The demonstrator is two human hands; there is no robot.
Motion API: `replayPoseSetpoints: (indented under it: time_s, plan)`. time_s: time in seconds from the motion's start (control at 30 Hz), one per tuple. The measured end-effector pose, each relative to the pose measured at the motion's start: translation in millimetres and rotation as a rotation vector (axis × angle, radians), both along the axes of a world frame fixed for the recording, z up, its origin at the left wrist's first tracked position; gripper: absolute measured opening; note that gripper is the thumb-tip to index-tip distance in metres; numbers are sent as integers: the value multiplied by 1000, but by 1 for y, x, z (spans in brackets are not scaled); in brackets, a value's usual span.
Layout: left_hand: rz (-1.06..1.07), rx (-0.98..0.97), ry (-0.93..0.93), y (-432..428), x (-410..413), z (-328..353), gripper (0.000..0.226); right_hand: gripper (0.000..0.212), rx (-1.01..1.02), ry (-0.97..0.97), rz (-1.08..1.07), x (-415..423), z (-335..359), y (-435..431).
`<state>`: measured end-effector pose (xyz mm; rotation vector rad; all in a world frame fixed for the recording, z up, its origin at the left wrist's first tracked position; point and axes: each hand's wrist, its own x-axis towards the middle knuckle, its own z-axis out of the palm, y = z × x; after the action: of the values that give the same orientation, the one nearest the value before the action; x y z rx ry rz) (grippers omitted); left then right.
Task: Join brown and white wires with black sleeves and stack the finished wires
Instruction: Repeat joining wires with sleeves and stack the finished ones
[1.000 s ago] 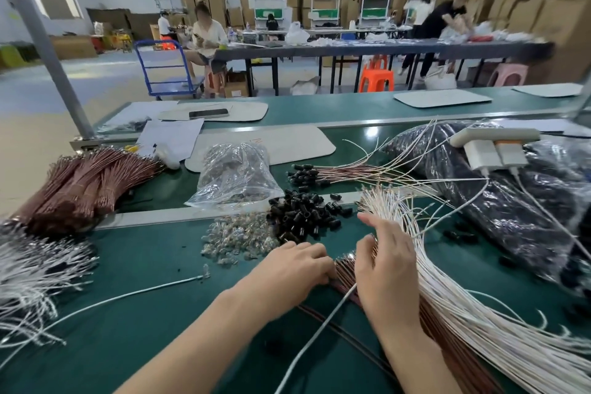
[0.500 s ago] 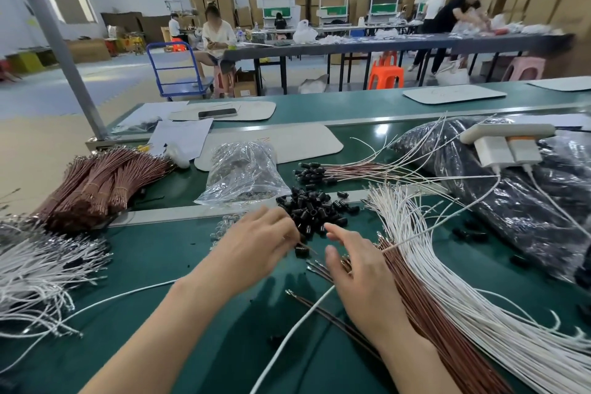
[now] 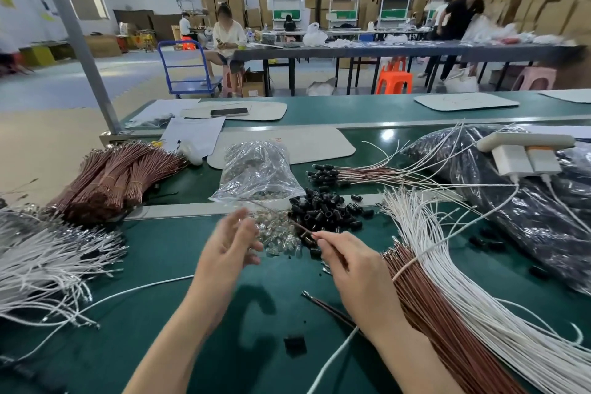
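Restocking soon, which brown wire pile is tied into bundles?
The far-left brown pile, bound with bands; the brown wires beside the right hand lie loose.

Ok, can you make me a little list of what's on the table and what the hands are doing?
Left hand: above the table, blurred, grip unclear
Right hand: pinches a thin wire
Black sleeves: loose pile just beyond the hands
Brown wires: fanned out on the right
White wires: beside the brown ones, further right
Finished wires: behind the sleeve pile, black sleeves on their ends
Table: green
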<state>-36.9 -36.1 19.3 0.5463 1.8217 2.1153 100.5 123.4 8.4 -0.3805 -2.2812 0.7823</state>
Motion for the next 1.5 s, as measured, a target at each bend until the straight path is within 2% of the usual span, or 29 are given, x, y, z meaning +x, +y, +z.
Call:
replayPoseSetpoints:
  time_s: [0.07,0.13,0.27,0.33,0.43,0.5,0.67,0.83,0.9,1.07,1.2,1.5]
  plan:
    - [-141,116,-83,6,6,-8,40,36,128,-59,18,-7,3,-7]
    - [-115,131,-70,7,10,-12,24,37,196,-100,46,-12,1,-11]
    - [108,230,-172,-2,1,-14,23,46,124,-102,-26,-15,-5,0]
    - [186,293,-232,-9,-4,-16,17,44,168,-199,-112,-16,-9,8]
    - [246,300,-293,-10,-6,-19,16,41,208,-383,-126,-18,-17,10]
    - [252,286,-294,-7,-5,-19,16,35,222,-411,-118,-17,-20,11]
    - [208,265,-251,-1,-3,-17,17,21,236,-374,-113,-16,-20,12]
    - [181,255,-231,4,2,-17,16,20,-156,-130,-55,-14,-16,14]
    - [173,256,-218,5,4,-18,18,18,-212,-73,-66,-13,-15,16]
    - [151,274,-202,4,7,-18,26,20,-230,-60,-39,-11,-14,14]
    - [167,284,-197,2,5,-17,19,23,-224,-59,-31,-9,-13,13]
    - [131,289,-209,4,9,-17,26,24,-214,-47,-11,-9,-13,12]
